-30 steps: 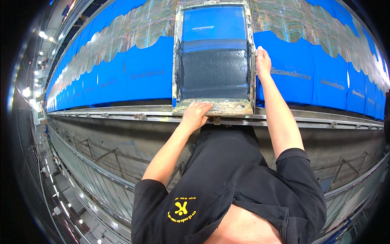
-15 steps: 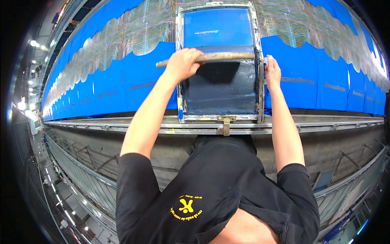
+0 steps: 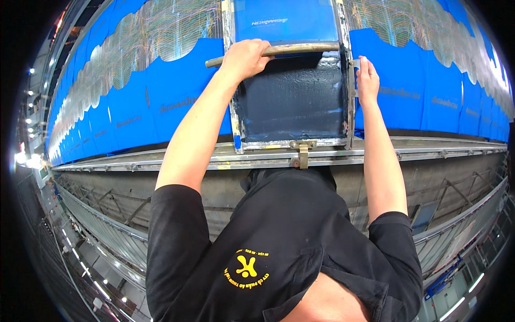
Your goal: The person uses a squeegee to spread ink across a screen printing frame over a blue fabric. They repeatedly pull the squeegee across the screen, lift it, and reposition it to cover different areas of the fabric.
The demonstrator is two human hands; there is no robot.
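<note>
A screen-printing frame (image 3: 232,115) lies on the long table, its mesh largely covered with dark ink (image 3: 292,104). Blue fabric shows through the mesh's far part. Across the frame rests a squeegee (image 3: 303,48) with a long wooden handle, whose left end sticks out past the frame's side. My left hand (image 3: 247,59) is wrapped round that handle near the frame's left edge. At the right edge, my right hand (image 3: 368,80) is closed on a small pale side grip (image 3: 355,63) of the frame; its fingertips are partly hidden.
Blue fabric pieces (image 3: 177,96) with dark prints lie in a row on both sides of the frame. Beyond them spreads a shiny, patterned surface (image 3: 171,32). A metal rail (image 3: 214,160) runs along the table's near edge, with a brass-coloured bracket (image 3: 304,154) at the frame's foot.
My left hand has pushed the squeegee away from me along the frame, and the dark inked area reaches farther. My right hand keeps to the frame's right side. The view has shifted slightly.
</note>
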